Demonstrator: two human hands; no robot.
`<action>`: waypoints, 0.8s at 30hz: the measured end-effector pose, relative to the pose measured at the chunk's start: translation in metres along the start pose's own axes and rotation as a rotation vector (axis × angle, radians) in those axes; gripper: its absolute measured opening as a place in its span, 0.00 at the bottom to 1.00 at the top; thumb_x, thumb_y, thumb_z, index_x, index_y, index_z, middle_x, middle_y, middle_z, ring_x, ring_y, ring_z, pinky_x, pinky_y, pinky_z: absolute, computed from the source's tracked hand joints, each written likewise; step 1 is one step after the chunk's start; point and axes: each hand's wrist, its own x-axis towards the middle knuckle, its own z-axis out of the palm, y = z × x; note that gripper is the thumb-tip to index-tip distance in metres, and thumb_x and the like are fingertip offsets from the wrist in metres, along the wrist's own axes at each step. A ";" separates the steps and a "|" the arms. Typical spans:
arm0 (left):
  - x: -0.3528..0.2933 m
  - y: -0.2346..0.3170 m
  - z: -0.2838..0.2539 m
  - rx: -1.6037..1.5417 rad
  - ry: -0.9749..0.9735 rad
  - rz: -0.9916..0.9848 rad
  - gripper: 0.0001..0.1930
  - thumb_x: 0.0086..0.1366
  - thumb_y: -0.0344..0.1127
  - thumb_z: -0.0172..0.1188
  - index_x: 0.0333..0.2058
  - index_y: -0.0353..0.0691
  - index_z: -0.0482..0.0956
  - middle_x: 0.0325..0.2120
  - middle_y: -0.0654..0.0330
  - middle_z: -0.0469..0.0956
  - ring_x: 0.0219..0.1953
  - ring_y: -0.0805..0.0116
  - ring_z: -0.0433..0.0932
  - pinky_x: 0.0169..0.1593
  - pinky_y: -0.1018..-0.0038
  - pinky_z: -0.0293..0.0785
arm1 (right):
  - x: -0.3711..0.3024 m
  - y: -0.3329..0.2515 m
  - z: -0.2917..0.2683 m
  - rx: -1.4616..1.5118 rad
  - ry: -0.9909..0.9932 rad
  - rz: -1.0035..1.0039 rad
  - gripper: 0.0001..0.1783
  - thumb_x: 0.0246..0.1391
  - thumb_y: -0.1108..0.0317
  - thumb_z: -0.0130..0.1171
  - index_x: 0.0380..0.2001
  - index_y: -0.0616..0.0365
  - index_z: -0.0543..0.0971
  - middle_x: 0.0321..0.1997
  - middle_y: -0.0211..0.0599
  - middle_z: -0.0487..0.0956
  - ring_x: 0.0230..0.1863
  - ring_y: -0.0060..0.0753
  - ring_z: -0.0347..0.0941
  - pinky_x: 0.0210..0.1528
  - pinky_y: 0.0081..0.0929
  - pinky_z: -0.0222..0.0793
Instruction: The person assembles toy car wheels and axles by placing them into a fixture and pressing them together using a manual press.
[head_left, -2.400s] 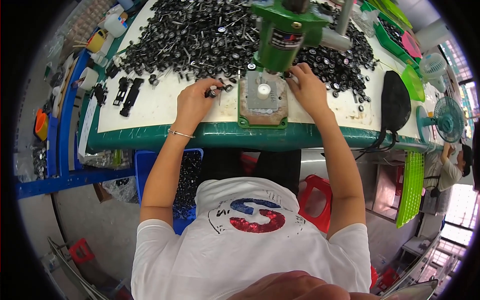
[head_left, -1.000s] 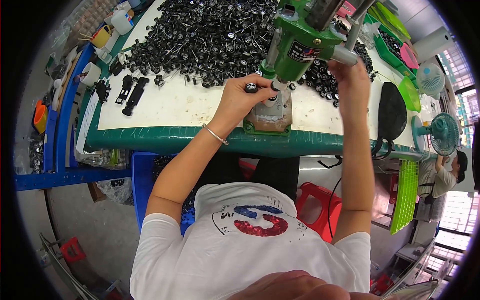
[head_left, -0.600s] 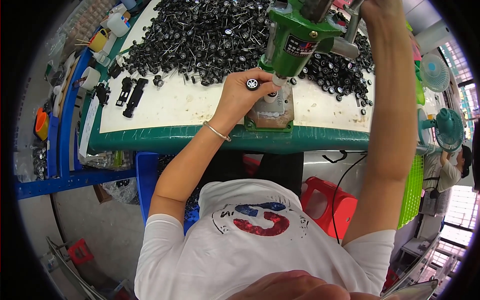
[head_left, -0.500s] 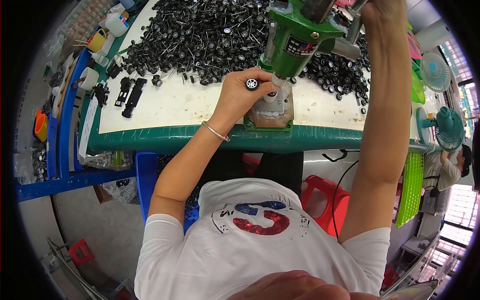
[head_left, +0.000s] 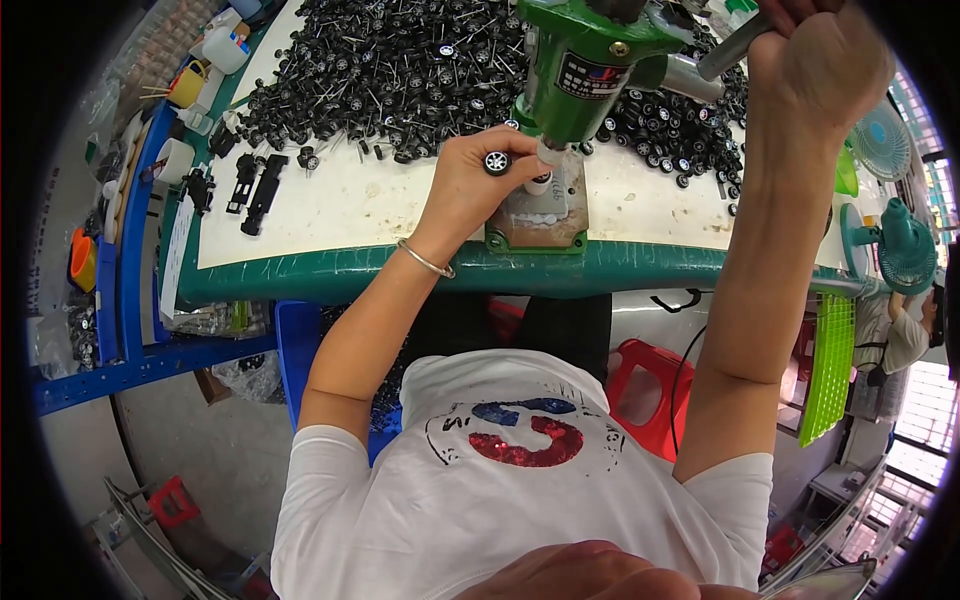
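A green hand press (head_left: 575, 85) stands at the table's front edge, its ram low over the base. My left hand (head_left: 465, 185) is closed at the ram, pinching a toy wheel (head_left: 497, 163), black with silver spokes; whether an axle joins it is hidden by the fingers. Beneath the ram, another small wheel (head_left: 541, 178) sits on a white post, close to my fingertips. My right hand (head_left: 822, 75), raised at the upper right, is wrapped round the press's metal lever (head_left: 735, 47).
A big heap of wheels on axles (head_left: 385, 80) covers the table behind and left of the press. Loose wheels (head_left: 655, 135) are piled to its right. Black toy chassis (head_left: 262, 195) lie at the left. A red stool (head_left: 650, 400) is under the table; a teal fan (head_left: 905, 250) stands right.
My right hand has swung the lever down, moving right and nearer to me. My left hand stays at the press, still pinching the wheel. The view has shifted slightly.
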 end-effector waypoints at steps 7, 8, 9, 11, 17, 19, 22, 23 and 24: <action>-0.001 0.001 0.000 0.030 0.002 0.022 0.07 0.52 0.26 0.66 0.32 0.32 0.83 0.29 0.63 0.81 0.31 0.76 0.76 0.40 0.79 0.72 | -0.014 -0.009 -0.006 -0.034 -0.015 -0.110 0.14 0.59 0.55 0.57 0.26 0.50 0.71 0.13 0.14 0.55 0.11 0.08 0.45 0.10 0.10 0.42; -0.002 0.001 0.001 0.042 0.006 0.006 0.08 0.52 0.26 0.66 0.33 0.32 0.83 0.29 0.62 0.81 0.32 0.76 0.77 0.40 0.79 0.72 | -0.019 -0.014 -0.007 -0.014 -0.055 -0.185 0.14 0.59 0.56 0.57 0.26 0.51 0.71 0.14 0.14 0.55 0.11 0.09 0.45 0.10 0.10 0.42; -0.002 0.002 0.001 0.052 0.011 -0.009 0.09 0.52 0.25 0.66 0.34 0.32 0.83 0.30 0.62 0.81 0.32 0.76 0.77 0.40 0.79 0.72 | -0.023 -0.019 -0.005 0.024 0.043 -0.080 0.14 0.55 0.58 0.50 0.21 0.51 0.65 0.12 0.18 0.51 0.12 0.13 0.40 0.13 0.17 0.37; -0.003 0.001 0.004 0.005 0.032 -0.017 0.10 0.52 0.25 0.66 0.35 0.32 0.83 0.30 0.62 0.81 0.32 0.76 0.77 0.41 0.79 0.73 | -0.027 -0.025 0.001 0.069 0.134 0.022 0.15 0.52 0.60 0.43 0.16 0.51 0.59 0.11 0.23 0.47 0.13 0.18 0.35 0.16 0.24 0.33; -0.007 -0.002 0.007 -0.093 0.066 -0.093 0.16 0.52 0.24 0.66 0.42 0.34 0.82 0.32 0.60 0.82 0.34 0.77 0.77 0.42 0.80 0.74 | -0.032 -0.027 -0.001 0.185 0.101 0.000 0.15 0.54 0.60 0.45 0.17 0.53 0.62 0.11 0.23 0.51 0.12 0.18 0.38 0.16 0.22 0.35; -0.008 -0.001 0.007 -0.118 0.072 -0.086 0.16 0.52 0.24 0.66 0.43 0.34 0.81 0.31 0.61 0.82 0.34 0.78 0.77 0.42 0.80 0.74 | -0.031 -0.026 0.000 0.192 0.092 0.010 0.15 0.55 0.62 0.45 0.17 0.53 0.62 0.11 0.23 0.51 0.12 0.17 0.39 0.16 0.21 0.36; -0.007 0.001 0.007 -0.143 0.056 -0.064 0.17 0.53 0.25 0.66 0.43 0.34 0.81 0.31 0.61 0.81 0.34 0.78 0.76 0.42 0.80 0.74 | -0.016 -0.021 -0.011 0.200 0.080 0.018 0.15 0.55 0.63 0.46 0.16 0.53 0.62 0.11 0.23 0.51 0.12 0.17 0.39 0.16 0.21 0.36; -0.006 0.001 0.007 -0.147 0.032 -0.048 0.17 0.53 0.25 0.65 0.44 0.34 0.81 0.31 0.62 0.81 0.34 0.78 0.76 0.42 0.80 0.74 | 0.002 -0.018 -0.027 0.747 0.182 0.450 0.14 0.55 0.64 0.47 0.17 0.53 0.62 0.12 0.24 0.52 0.13 0.17 0.40 0.16 0.21 0.37; -0.005 0.001 0.008 -0.147 0.033 -0.048 0.17 0.53 0.25 0.65 0.44 0.34 0.81 0.31 0.62 0.81 0.34 0.78 0.76 0.42 0.80 0.74 | 0.013 -0.015 -0.032 1.290 0.281 0.892 0.14 0.54 0.66 0.48 0.17 0.53 0.62 0.13 0.24 0.52 0.13 0.17 0.41 0.17 0.20 0.38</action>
